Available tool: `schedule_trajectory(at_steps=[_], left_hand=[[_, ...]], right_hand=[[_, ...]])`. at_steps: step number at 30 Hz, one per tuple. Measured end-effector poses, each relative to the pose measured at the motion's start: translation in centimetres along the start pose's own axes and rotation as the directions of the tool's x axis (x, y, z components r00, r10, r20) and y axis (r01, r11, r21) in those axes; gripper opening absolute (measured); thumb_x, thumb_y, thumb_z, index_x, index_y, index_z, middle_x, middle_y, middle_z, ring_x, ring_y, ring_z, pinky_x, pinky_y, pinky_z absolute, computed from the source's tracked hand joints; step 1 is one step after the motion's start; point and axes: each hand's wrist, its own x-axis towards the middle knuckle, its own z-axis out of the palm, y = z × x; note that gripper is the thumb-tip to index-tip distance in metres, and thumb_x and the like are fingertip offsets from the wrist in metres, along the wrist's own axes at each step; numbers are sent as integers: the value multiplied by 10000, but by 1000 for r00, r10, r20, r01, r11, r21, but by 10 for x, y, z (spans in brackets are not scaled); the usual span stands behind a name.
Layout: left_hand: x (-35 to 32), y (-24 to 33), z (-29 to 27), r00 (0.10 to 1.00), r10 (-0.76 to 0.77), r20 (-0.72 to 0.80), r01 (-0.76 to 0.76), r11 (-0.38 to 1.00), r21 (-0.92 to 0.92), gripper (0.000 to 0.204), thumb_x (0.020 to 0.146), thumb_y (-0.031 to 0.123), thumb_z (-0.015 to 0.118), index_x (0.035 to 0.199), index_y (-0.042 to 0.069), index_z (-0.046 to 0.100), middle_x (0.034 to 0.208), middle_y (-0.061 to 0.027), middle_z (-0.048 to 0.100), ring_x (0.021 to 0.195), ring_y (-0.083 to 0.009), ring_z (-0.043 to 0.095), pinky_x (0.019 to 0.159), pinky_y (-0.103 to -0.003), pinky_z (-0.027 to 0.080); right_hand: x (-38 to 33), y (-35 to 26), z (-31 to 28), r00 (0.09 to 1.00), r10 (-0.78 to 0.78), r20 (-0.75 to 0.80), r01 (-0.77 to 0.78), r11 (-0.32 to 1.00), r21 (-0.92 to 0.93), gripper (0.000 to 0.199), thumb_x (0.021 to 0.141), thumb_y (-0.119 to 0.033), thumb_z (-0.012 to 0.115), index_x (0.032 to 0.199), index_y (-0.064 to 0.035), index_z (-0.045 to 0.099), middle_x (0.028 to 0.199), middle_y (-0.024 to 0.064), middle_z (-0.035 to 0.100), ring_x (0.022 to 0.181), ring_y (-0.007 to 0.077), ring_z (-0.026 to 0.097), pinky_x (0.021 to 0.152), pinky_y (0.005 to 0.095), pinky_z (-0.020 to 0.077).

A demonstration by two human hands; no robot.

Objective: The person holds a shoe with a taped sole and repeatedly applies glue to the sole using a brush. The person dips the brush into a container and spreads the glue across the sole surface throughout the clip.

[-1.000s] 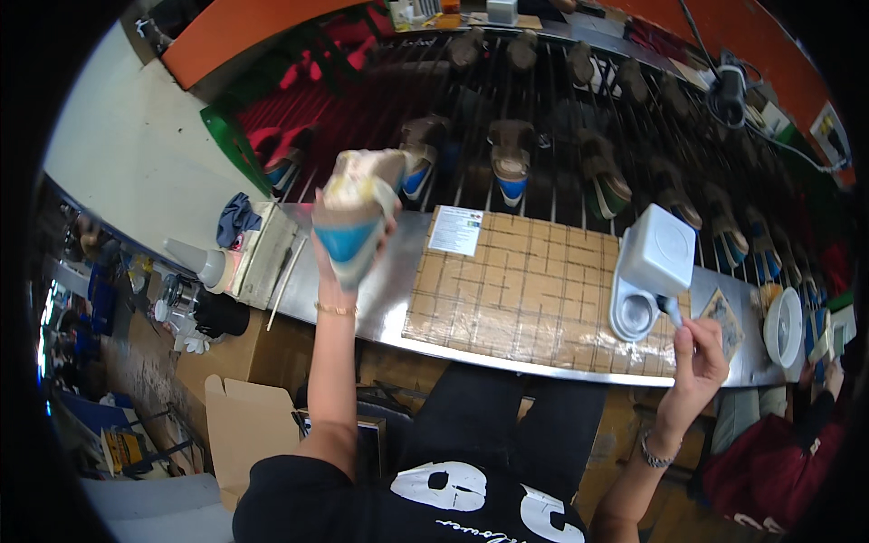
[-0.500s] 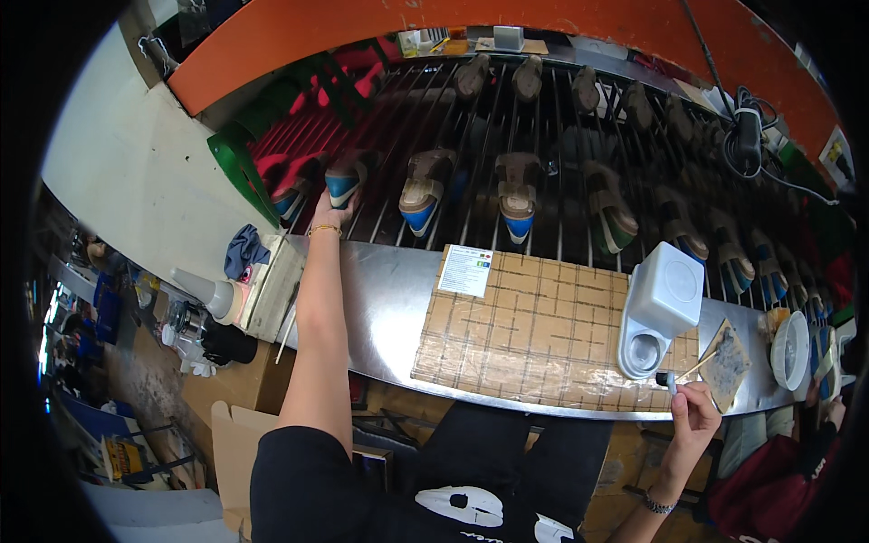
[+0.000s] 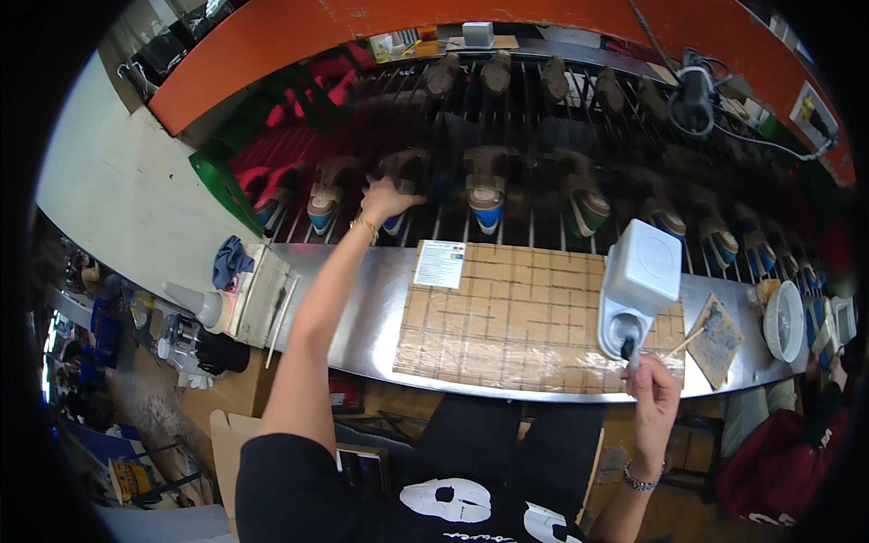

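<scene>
My left hand (image 3: 386, 196) reaches far over the steel bench (image 3: 358, 312) and closes on a brown shoe with a blue sole (image 3: 405, 172) on the dark rod rack (image 3: 534, 136). More shoes (image 3: 486, 181) sit in rows along that rack, one with a blue sole (image 3: 323, 204) just to the left of my hand. My right hand (image 3: 654, 391) is near the bench's front edge and grips a thin brush handle (image 3: 629, 355). The brush tip is in the round opening of a white plastic container (image 3: 641, 276).
A brown gridded mat (image 3: 511, 312) with a white paper slip (image 3: 440, 264) covers the bench's middle. A small stained board (image 3: 717, 330) and a white bowl (image 3: 783, 321) lie at the right. A white cone-tipped bottle (image 3: 195, 303) and blue cloth (image 3: 231, 260) lie left. Another person (image 3: 815, 425) sits far right.
My left hand set a blue-soled shoe down on the rack at the left, then moved right onto another shoe. My right hand shifted left, bringing the brush into the white container.
</scene>
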Motion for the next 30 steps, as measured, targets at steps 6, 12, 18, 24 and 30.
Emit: schedule_trajectory(at_steps=[6,12,18,24,30], left_hand=[[37,-6,-79,829,-90,552,500,563,-658,369,713,189,833,999,-15,717,977,-155,720,838,-250,726,748,-390,619],[-120,30,-133,732,637,243,609,-450,-653,909,947,704,427,1571,84,199,1519,-351,313,1357,-603,328,1079,-730,312],[-207,71,-133,897,318,307,430,-468,-772,867,910,432,646,1551,13,239,1594,-255,266,1458,-408,310,1174,-605,285],[-261,69,-115,955,296,-4,232,-756,-613,989,827,473,768,1566,68,251,1623,-194,235,1479,-377,273,1195,-641,187],[-281,97,-130,970,234,-64,179,-868,-462,932,820,529,758,1532,98,339,1552,-175,396,1455,-378,324,1180,-671,208]], right_hand=[[-29,-5,-50,995,26,-100,-37,993,-109,225,978,-80,640,1152,55,684,859,-9,572,771,75,513,701,213,414],[-6,-12,-61,962,-144,-232,-51,740,-670,219,950,-62,643,1146,-12,727,756,35,562,707,82,505,624,232,379],[17,8,-53,935,-354,-21,179,523,-833,168,872,-117,732,1029,-75,774,822,77,636,778,210,588,714,329,390],[33,15,-55,908,-409,89,257,379,-889,125,843,-141,758,958,-101,785,825,35,627,796,205,584,739,351,366],[38,17,-56,898,-422,127,292,355,-888,130,849,-135,750,969,-95,781,797,41,624,767,213,573,744,352,348]])
